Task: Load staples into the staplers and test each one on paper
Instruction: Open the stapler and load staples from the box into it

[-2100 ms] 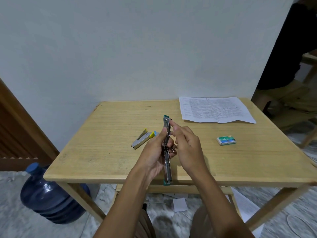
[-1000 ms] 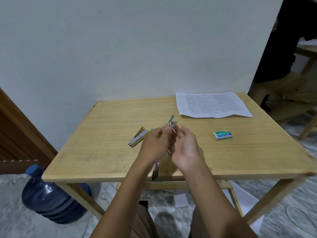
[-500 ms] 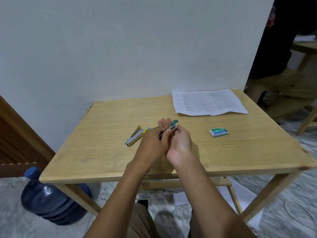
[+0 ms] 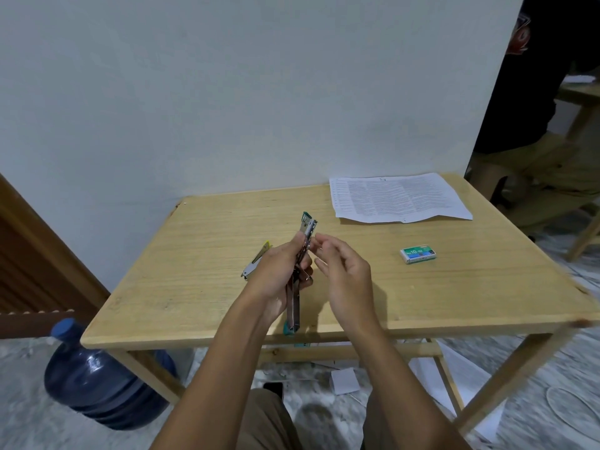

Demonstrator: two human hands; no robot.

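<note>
Since half a sec ago you'd swung the green stapler (image 4: 293, 303) up out of the huddle btwn your hands. It had been tilted and mostly hidden; now it stood near upright, opened out flat. Your right hand (image 4: 347, 277) had also drawn off, so a gap showed btwn the two hands.

Your left hand (image 4: 277, 274) gripped the stapler round its middle, fingers and thumb curled on it, holding it up over the near part of the bench (image 4: 194, 254). Its long axis ran top to bottom in the view: one green-tipped end up and away from you, the other down by the bench's near edge.

Right hand: fingers loosely curled and apart, w/ nothing visible in them, tho a staple strip would be too small to tell. Its fingertips (image 4: 319, 237) sat just beside the stapler's upper arm, not touching as far as I could see. So the stapler lay directly left of that hand, making it the free one for any feeding move.

The staple box (image 4: 418, 253) lay on the bench well to the right, on the right hand's side, so that hand was the nearer there too. The yellow stapler (image 4: 255, 263) lay on the bench just behind your left hand, partly hidden by it. The printed paper (image 4: 399, 198) sat at the far right of the bench.

My read: you were mid-load on the green one, w/ no test on paper begun. The next move prob. called for a strip lined up along that upright axis, fed from the right.
</note>
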